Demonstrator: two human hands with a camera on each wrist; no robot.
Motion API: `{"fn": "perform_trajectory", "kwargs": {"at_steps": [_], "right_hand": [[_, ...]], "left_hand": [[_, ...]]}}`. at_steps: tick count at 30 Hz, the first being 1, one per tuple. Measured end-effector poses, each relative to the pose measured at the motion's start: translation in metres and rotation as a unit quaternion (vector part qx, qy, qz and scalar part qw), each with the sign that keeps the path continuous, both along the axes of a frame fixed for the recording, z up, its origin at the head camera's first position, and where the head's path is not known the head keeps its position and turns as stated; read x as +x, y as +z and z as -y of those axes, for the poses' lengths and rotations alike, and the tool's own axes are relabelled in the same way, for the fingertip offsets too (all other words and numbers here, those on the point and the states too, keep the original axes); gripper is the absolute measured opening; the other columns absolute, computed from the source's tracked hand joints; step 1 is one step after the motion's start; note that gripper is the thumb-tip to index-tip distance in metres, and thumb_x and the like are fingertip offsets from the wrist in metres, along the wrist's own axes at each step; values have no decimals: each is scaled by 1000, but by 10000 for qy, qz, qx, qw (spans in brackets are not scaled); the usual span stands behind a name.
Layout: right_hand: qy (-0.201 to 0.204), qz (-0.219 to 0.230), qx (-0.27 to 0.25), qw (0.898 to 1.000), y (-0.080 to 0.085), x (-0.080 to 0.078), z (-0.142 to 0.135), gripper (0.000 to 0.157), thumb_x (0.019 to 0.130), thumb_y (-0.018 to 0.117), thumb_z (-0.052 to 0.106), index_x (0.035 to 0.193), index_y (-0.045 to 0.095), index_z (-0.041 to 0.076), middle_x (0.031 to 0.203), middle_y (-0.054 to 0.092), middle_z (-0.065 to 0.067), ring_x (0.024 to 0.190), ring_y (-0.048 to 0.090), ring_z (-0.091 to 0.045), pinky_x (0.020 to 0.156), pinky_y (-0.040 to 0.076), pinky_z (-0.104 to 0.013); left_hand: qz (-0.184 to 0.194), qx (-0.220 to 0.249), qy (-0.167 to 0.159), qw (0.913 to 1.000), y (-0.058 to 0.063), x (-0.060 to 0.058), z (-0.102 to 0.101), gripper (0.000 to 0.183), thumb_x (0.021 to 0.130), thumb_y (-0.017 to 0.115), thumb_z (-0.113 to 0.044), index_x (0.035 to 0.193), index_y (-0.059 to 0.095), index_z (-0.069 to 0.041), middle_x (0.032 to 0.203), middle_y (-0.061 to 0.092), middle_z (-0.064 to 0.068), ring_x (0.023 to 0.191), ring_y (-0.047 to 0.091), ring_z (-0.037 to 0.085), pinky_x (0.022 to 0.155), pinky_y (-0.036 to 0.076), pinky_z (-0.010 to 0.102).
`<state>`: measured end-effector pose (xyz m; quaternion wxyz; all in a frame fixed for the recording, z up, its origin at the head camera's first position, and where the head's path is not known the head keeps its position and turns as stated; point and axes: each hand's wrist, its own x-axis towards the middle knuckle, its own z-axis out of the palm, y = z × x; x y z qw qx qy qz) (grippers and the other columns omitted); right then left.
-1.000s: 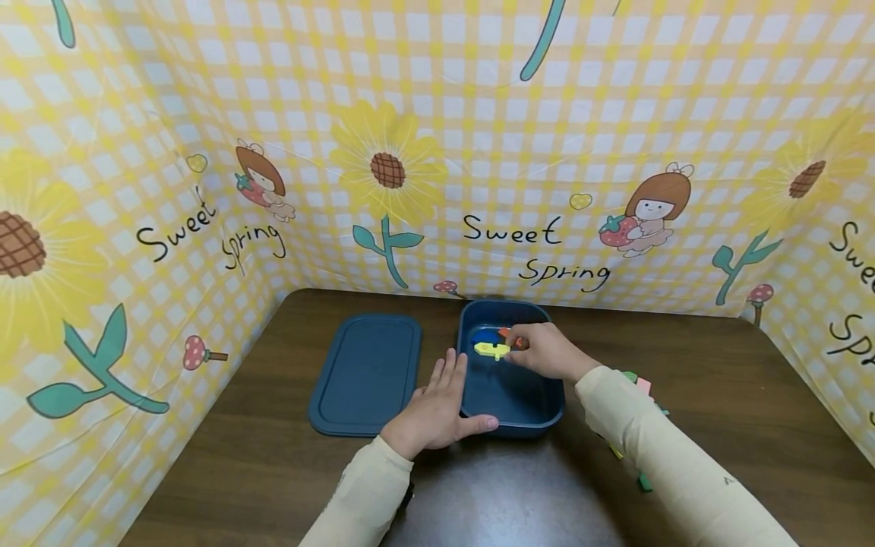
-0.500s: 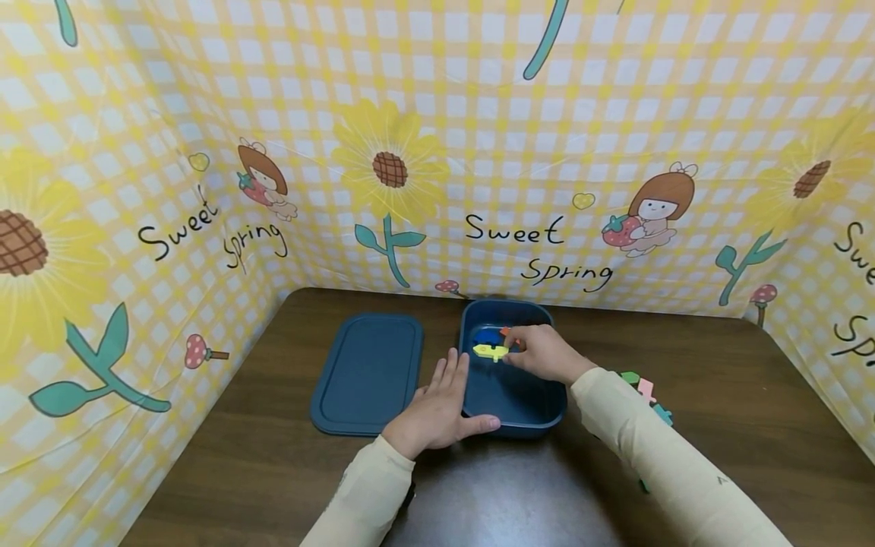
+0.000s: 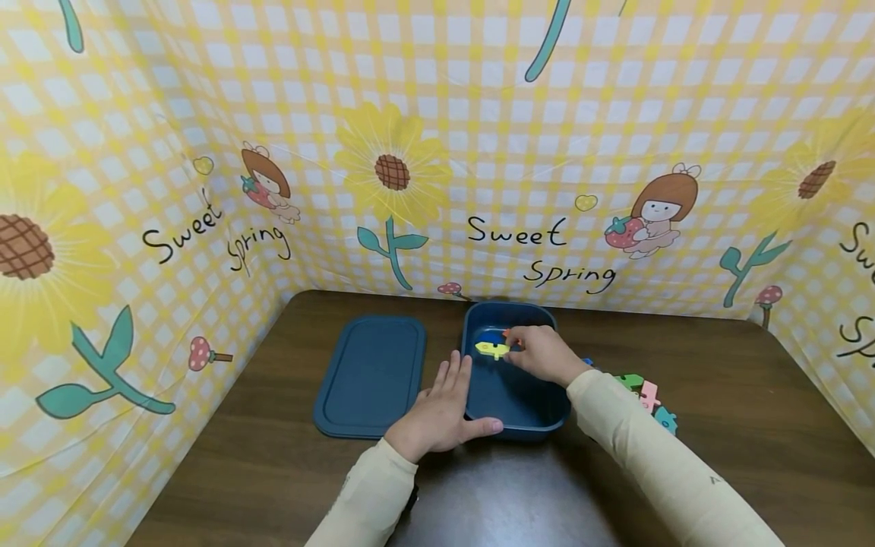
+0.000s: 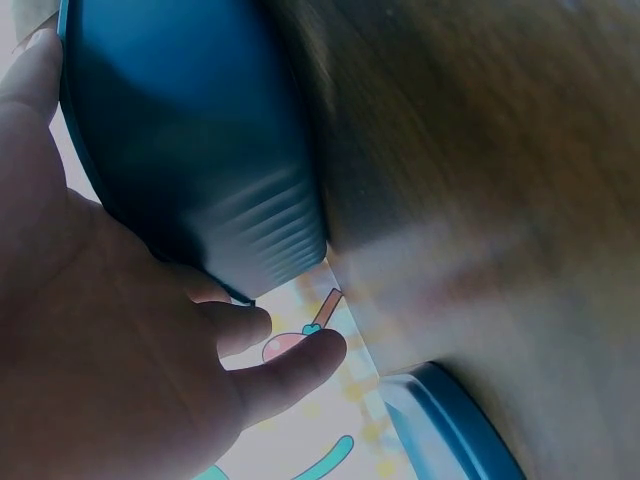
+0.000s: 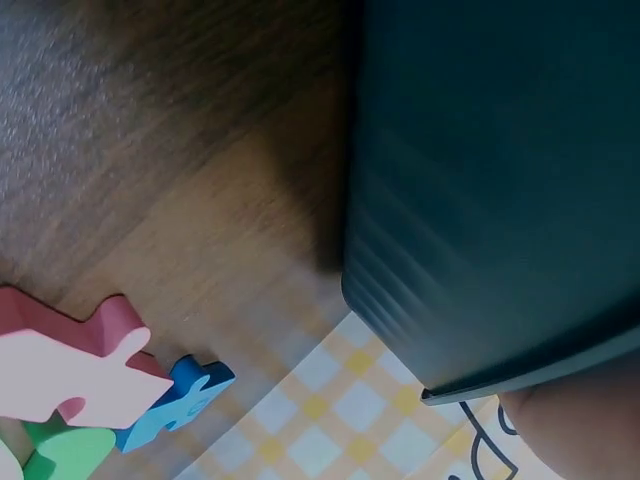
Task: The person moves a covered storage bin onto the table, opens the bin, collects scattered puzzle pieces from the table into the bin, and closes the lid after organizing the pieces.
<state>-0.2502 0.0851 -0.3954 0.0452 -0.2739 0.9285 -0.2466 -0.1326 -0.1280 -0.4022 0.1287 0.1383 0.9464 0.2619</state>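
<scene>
A dark blue box (image 3: pixel 517 403) stands lidless on the table, with a blue puzzle piece (image 3: pixel 489 334) and an orange puzzle piece (image 3: pixel 506 332) at its far end. Reaching inside, my right hand (image 3: pixel 543 353) pinches the right end of a yellow puzzle piece (image 3: pixel 489 349); its fingertips partly cover the orange one. My left hand (image 3: pixel 437 410) lies with straight fingers along the box's left side, its thumb at the near rim. In the left wrist view the left hand (image 4: pixel 120 320) touches the box wall (image 4: pixel 220 180). The box wall hides most of my right hand in the right wrist view.
The blue lid (image 3: pixel 371 377) lies flat left of the box. Right of the box, partly under my right sleeve, are a green piece (image 3: pixel 630 381), a pink piece (image 3: pixel 649 395) and a teal piece (image 3: pixel 665 420). A patterned cloth (image 3: pixel 410 258) borders the table's back.
Both hands stay nearly where they were, the right still at the yellow piece. My right forearm has shifted slightly left, uncovering more of the loose pieces. The view has drifted a little.
</scene>
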Motion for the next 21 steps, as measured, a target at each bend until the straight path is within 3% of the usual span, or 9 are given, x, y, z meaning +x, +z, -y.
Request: {"fn": "perform_trajectory", "kwargs": {"at_steps": [8, 16, 21], "right_hand": [[7, -6, -11, 10000, -2, -1, 2, 16, 94, 74, 19, 106, 73, 8, 107, 69, -8, 79, 58, -18, 77, 54, -37], [-179, -7, 67, 9998, -3, -1, 10, 17, 94, 75, 19, 106, 72, 8, 95, 69, -3, 72, 58, -15, 70, 53, -34], [-233, -72, 72, 9997, -6, -2, 14, 16, 93, 75, 18, 106, 73, 8, 97, 71, -4, 73, 60, -14, 72, 54, -35]], "left_hand": [[-37, 8, -15, 10000, -1, 0, 1, 109, 92, 59, -67, 163, 2, -9, 168, -7, 13, 153, -1, 33, 113, 19, 65], [-34, 14, -2, 10000, -2, -1, 0, 109, 91, 59, -69, 163, 1, -10, 168, -7, 12, 153, -2, 33, 112, 19, 67], [16, 67, 24, 10000, -2, -1, 1, 110, 91, 59, -68, 163, 1, -10, 168, -8, 11, 153, -3, 31, 113, 18, 66]]}}
